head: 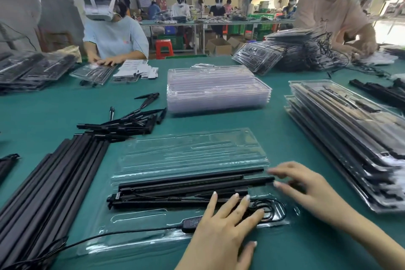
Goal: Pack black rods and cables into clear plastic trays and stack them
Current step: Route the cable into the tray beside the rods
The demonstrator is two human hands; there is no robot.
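- Open clear tray (153,217) sits on the green table (54,105) right in front of the person, lid half (192,151) folded back away from them.
- A few black rods (188,184) lie lengthwise in the tray, with a coiled cable (271,210) tucked in at the right end and its inline controller (192,223) near the front edge.
- Left hand (221,226) is flat, fingers straight, pressing down on the rods and cable, not gripping anything.
- Right hand (306,190) is spread open too, fingertips at the right ends of the rods; it's a bit blurry.
- Loose rod pile (50,182) off to the left, smaller black pieces (129,123) behind it.
- Empty tray stack (217,90) in the middle, packed stack (350,133) on the right.
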